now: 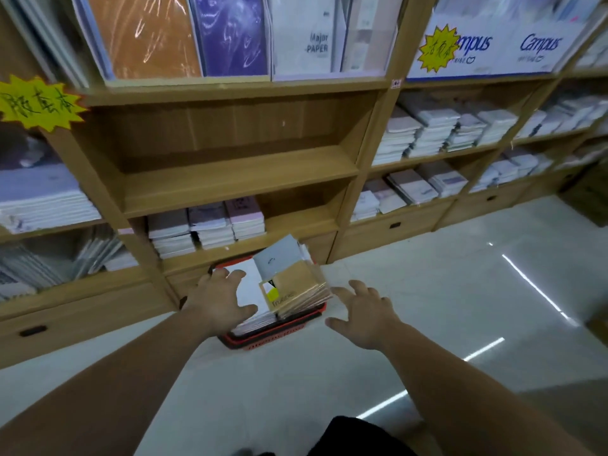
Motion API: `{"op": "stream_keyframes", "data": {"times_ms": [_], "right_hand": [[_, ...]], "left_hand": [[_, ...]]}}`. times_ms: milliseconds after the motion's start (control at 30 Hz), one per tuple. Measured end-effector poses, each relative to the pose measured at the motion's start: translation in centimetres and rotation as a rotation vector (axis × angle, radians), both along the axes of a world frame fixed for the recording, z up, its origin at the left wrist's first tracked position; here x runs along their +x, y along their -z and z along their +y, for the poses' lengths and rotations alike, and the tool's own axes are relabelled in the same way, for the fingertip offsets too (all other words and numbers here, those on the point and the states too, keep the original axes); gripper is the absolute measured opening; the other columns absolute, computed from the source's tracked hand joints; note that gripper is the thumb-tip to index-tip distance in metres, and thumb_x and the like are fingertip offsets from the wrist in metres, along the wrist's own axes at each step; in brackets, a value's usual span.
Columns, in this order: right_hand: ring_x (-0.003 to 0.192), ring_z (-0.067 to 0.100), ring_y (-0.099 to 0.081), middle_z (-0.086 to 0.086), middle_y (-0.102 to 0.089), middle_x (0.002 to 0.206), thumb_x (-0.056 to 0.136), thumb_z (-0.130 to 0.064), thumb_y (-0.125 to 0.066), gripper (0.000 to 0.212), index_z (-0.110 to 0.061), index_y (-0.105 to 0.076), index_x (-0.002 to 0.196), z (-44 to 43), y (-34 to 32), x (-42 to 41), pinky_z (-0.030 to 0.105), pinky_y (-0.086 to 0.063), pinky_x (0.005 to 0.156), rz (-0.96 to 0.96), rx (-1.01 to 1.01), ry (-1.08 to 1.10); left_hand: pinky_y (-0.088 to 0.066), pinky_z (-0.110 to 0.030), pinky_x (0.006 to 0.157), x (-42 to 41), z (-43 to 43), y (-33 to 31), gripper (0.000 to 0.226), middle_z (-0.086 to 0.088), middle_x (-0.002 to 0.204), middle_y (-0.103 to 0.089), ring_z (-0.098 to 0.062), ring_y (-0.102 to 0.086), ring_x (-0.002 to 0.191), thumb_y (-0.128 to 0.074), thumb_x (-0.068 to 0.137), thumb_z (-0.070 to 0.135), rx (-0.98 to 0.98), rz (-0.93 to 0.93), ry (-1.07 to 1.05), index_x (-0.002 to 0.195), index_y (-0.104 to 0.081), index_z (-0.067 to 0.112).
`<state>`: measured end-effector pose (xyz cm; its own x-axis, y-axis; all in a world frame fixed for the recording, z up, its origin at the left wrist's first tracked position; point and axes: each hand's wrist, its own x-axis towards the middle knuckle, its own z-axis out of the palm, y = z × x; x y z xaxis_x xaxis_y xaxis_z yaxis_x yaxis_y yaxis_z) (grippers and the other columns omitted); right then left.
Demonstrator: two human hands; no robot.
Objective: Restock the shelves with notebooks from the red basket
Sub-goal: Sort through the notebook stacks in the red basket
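Reaching at lower centre, left hand [218,299] and right hand [363,315] are held empty, fingers [237,274] wide, flanking notebooks [296,291] heaped in the basket [273,337]; the tilted heap may be toppled by uneven grip.

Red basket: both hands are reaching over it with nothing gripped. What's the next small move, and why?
Probably bring both hands in on the tan notebook stack and grip its sides. The left hand and right hand are open on either side of it, it sits on top in the red basket, and the middle shelf above looks bare, ready for stock.
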<state>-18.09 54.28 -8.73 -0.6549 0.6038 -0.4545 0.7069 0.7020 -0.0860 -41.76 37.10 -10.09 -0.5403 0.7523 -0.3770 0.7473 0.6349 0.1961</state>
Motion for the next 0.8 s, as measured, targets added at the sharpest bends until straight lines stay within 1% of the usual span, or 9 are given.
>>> {"op": "stream_keyframes", "data": {"times_ms": [100,233,333,433,533,700,733,800], "right_hand": [[0.147,0.035,-0.028,0.007,-0.019,0.165,0.092,-0.07,-0.045,0.075,-0.039,-0.023,0.157,5.8,1.5,-2.8,0.052,-0.03,0.114,-0.04,-0.016,0.003],[0.148,0.035,-0.026,0.007,-0.015,0.167,0.091,-0.072,-0.046,0.08,-0.038,-0.019,0.159,15.7,4.2,-7.0,0.052,-0.029,0.116,-0.09,-0.067,-0.013],[0.149,0.033,-0.027,0.005,-0.014,0.168,0.092,-0.072,-0.046,0.081,-0.037,-0.019,0.16,22.8,6.1,-10.3,0.05,-0.029,0.117,-0.118,-0.09,-0.075],[0.148,0.032,-0.029,0.004,-0.016,0.168,0.091,-0.072,-0.047,0.082,-0.038,-0.019,0.16,28.1,7.1,-13.2,0.048,-0.031,0.117,-0.144,-0.13,-0.166],[0.149,0.031,-0.029,0.003,-0.021,0.167,0.088,-0.074,-0.048,0.084,-0.038,-0.02,0.159,31.2,7.8,-16.7,0.049,-0.031,0.117,-0.183,-0.178,-0.302],[0.145,0.027,-0.035,0.0,-0.029,0.164,0.082,-0.078,-0.05,0.089,-0.034,-0.03,0.157,32.0,9.8,-23.0,0.046,-0.037,0.114,-0.198,-0.305,-0.447],[0.144,0.027,-0.036,-0.001,-0.03,0.164,0.082,-0.077,-0.05,0.087,-0.035,-0.03,0.156,31.9,10.3,-23.9,0.046,-0.038,0.113,-0.204,-0.311,-0.477],[0.142,0.029,-0.037,0.0,-0.03,0.163,0.089,-0.068,-0.053,0.077,-0.036,-0.03,0.156,31.9,11.6,-25.4,0.046,-0.037,0.113,-0.215,-0.299,-0.555]], "left_hand": [[-0.038,-0.045,0.111,-3.4,4.9,1.4,0.09,-0.005,0.158,-0.034,-0.031,-0.037,0.14,-0.052,0.083,0.074,0.001,-0.018,0.004,0.157,-0.025,0.032],[-0.035,-0.043,0.113,-6.4,11.2,3.6,0.088,-0.006,0.16,-0.03,-0.032,-0.033,0.143,-0.055,0.088,0.07,-0.012,-0.055,-0.08,0.159,-0.022,0.029],[-0.033,-0.042,0.116,-7.4,14.6,5.2,0.088,-0.006,0.164,-0.025,-0.03,-0.029,0.147,-0.056,0.09,0.067,-0.032,-0.112,-0.223,0.159,-0.022,0.026],[-0.038,-0.041,0.113,-7.3,16.3,6.5,0.085,-0.007,0.16,-0.031,-0.03,-0.035,0.144,-0.059,0.088,0.065,-0.062,-0.17,-0.423,0.157,-0.026,0.027],[-0.04,-0.045,0.111,-6.6,17.2,7.6,0.086,-0.009,0.155,-0.038,-0.032,-0.039,0.14,-0.06,0.085,0.067,-0.093,-0.202,-0.558,0.156,-0.029,0.028],[-0.043,-0.048,0.108,-6.0,18.4,9.7,0.086,-0.008,0.154,-0.038,-0.033,-0.04,0.138,-0.062,0.084,0.066,-0.074,-0.243,-0.739,0.155,-0.03,0.03],[-0.044,-0.048,0.108,-6.0,18.6,10.2,0.085,-0.007,0.155,-0.038,-0.033,-0.04,0.138,-0.061,0.084,0.067,-0.069,-0.251,-0.762,0.155,-0.03,0.03],[-0.045,-0.047,0.107,-6.0,19.0,11.4,0.085,-0.007,0.155,-0.038,-0.033,-0.041,0.138,-0.061,0.084,0.067,-0.075,-0.276,-0.805,0.155,-0.03,0.03]]}}
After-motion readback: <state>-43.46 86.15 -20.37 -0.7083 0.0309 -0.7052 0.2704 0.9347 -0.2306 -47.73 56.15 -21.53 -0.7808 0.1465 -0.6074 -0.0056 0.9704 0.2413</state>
